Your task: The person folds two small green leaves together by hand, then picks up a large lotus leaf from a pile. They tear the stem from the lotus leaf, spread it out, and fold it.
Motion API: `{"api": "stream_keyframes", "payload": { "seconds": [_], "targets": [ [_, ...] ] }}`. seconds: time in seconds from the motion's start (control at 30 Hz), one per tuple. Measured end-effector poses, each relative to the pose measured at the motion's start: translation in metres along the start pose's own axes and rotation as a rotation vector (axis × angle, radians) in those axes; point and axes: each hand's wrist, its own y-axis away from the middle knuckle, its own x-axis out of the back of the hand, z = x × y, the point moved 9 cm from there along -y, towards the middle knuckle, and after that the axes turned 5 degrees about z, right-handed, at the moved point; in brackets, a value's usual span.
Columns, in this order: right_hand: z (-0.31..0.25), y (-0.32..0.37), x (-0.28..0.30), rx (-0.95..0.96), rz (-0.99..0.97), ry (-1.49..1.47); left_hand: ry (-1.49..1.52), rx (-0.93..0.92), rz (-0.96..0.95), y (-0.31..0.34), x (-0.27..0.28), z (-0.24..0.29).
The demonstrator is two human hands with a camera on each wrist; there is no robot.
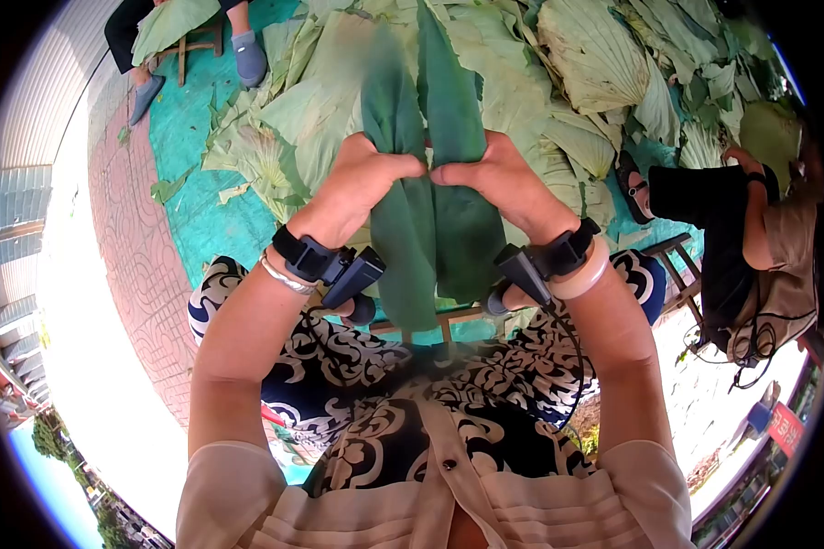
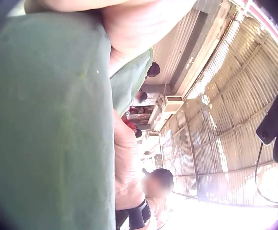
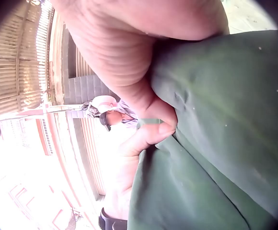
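Note:
A large dark green lotus leaf point(image 1: 403, 256) is held up in front of the lap, its two long folded halves side by side with a narrow slit between their upper parts. My left hand point(image 1: 362, 178) grips the left half, thumb across the near face. The right half is pinched the same way by my right hand point(image 1: 508, 183). Both thumb tips nearly meet at the middle; most other fingers are hidden behind the leaf. In the left wrist view the leaf point(image 2: 52, 124) fills the left side. From the right wrist, both thumbs show close together above the leaf point(image 3: 225, 110).
Pale green lotus leaves point(image 1: 325, 119) lie in a broad pile ahead, over a teal ground sheet point(image 1: 188, 220). A seated person point(image 1: 755, 220) is at the right, beside a wooden stool point(image 1: 677, 270). Another person's shoes point(image 1: 247, 59) show at upper left.

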Motion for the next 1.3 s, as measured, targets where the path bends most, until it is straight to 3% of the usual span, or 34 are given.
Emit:
{"api": "stream_keyframes", "payload": {
  "seconds": [0.37,0.57,0.77,0.87,1.0,1.3],
  "targets": [
    [0.0,-0.002,0.004,-0.03,0.003,-0.009,-0.011,-0.021,-0.002,-0.002,-0.002,0.004],
    [-0.003,-0.004,0.014,-0.136,0.048,-0.235,0.034,-0.023,0.005,-0.006,0.003,0.003],
    [-0.044,0.004,0.021,-0.035,-0.178,-0.494,0.116,0.046,-0.035,-0.011,0.009,0.004],
    [0.001,0.003,0.02,-0.181,-0.111,-0.227,0.127,-0.005,0.005,-0.014,0.012,0.013],
    [0.011,0.009,0.012,-0.259,-0.186,-0.16,0.024,-0.005,0.03,-0.013,0.016,0.018],
    [0.018,0.006,0.008,-0.4,-0.181,-0.262,-0.048,-0.075,0.023,-0.014,0.002,0.029]
  ]
}}
